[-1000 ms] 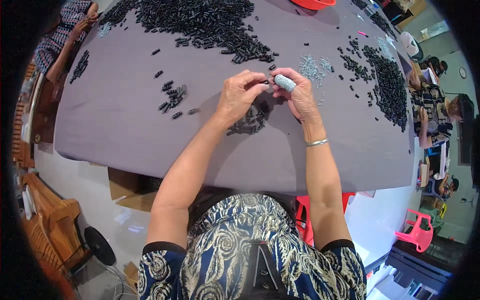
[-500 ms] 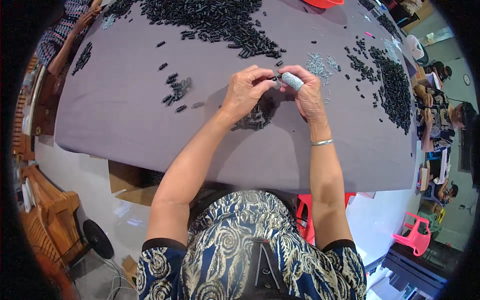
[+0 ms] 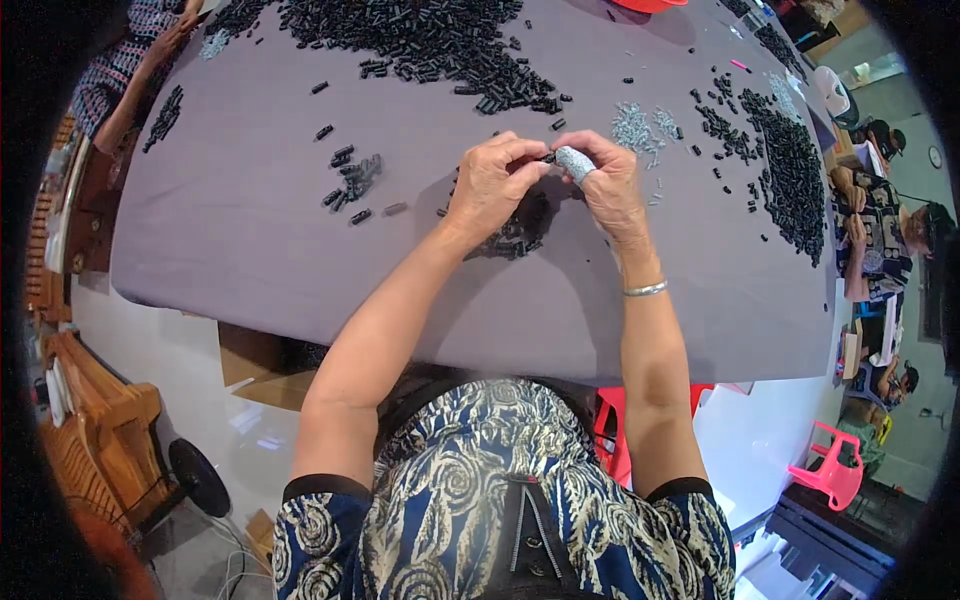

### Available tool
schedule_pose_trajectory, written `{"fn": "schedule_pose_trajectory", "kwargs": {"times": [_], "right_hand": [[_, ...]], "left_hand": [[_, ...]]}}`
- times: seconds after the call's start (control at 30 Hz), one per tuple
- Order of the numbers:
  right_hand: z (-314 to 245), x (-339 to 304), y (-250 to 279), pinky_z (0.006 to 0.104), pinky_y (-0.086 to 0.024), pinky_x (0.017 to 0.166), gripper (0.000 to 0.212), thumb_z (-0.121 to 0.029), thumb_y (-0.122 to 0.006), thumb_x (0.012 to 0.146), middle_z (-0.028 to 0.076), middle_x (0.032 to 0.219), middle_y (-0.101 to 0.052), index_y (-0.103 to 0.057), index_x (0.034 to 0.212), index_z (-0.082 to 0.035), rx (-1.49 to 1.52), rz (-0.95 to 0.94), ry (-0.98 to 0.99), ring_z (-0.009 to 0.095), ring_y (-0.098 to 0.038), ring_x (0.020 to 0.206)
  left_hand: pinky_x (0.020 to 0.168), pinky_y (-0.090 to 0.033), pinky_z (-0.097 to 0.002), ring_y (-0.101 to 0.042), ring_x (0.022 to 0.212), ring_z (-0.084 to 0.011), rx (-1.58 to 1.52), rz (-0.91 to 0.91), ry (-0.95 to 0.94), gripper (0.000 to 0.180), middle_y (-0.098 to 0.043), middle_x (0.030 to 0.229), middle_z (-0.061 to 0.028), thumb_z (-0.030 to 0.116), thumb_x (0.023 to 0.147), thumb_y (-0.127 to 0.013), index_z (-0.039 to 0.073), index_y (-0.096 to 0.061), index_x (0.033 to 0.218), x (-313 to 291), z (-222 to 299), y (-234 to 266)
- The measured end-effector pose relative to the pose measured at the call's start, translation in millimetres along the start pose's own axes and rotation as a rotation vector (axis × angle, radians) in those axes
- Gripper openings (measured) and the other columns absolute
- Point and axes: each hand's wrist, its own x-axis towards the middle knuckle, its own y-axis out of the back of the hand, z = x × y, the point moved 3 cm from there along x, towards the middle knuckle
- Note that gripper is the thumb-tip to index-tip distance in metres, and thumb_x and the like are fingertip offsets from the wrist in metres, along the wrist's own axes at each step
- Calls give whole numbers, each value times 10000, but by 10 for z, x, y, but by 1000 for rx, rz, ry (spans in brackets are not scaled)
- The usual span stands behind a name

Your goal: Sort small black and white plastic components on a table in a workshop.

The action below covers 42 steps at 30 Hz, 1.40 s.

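Blocked at the Centre, Cropped at the Top

From my end, the left hand (image 3: 495, 180) and right hand (image 3: 610, 190) mask most of a small black piece (image 3: 549, 157), so I can't read its shape. The left hand also covers part of a black heap (image 3: 515, 240) beneath it. Left of centre, I see some black tubes (image 3: 360, 180) only as a blur. Pale bits (image 3: 632, 130) at upper right are too small to identify. The top edge crops a red basin (image 3: 645, 4) and the largest black pile (image 3: 410, 40).
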Motion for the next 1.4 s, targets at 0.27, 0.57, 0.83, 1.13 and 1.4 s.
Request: {"fn": "schedule_pose_trajectory", "kwargs": {"times": [0.27,0.57,0.83,1.13,1.4], "right_hand": [[-24,26,-52,169,-449,538,92,-70,-584,879,-23,781,-619,-659,923,-40,-122,17,-151,29,-543,635],[-48,1,2,182,-354,427,252,-297,-506,952,-28,686,-534,-602,1042,-82,580,-33,-259,33,-445,539],[70,-95,-175,180,-260,393,318,-455,-479,926,-55,673,-448,-549,882,-148,655,-189,-421,43,-380,529],[22,-177,-310,175,-194,379,333,-440,-587,848,-93,593,-379,-575,775,-116,804,-169,-318,22,-311,456],[67,-161,-437,178,-169,373,343,-474,-554,861,-106,558,-293,-567,799,-137,940,-189,-398,26,-264,437]], "left_hand": [[622,-466,-234,-578,694,-99,-11,81,18,160,-625,786,-38,46,774,-681,2,-682,928,-12,-61,-52],[631,-457,-215,-569,707,-85,-256,69,45,144,-590,808,-8,48,819,-665,-17,-674,947,12,-48,-66],[649,-436,-209,-502,783,-76,-535,18,1,167,-477,945,-1,22,805,-678,41,-697,970,-2,5,-97],[692,-406,-200,-449,813,-73,-452,6,-110,212,-435,929,6,48,767,-718,49,-697,977,-44,146,-88],[713,-411,-210,-447,825,-84,-491,40,-34,190,-431,916,6,31,771,-701,28,-692,961,-43,148,-51]]}}
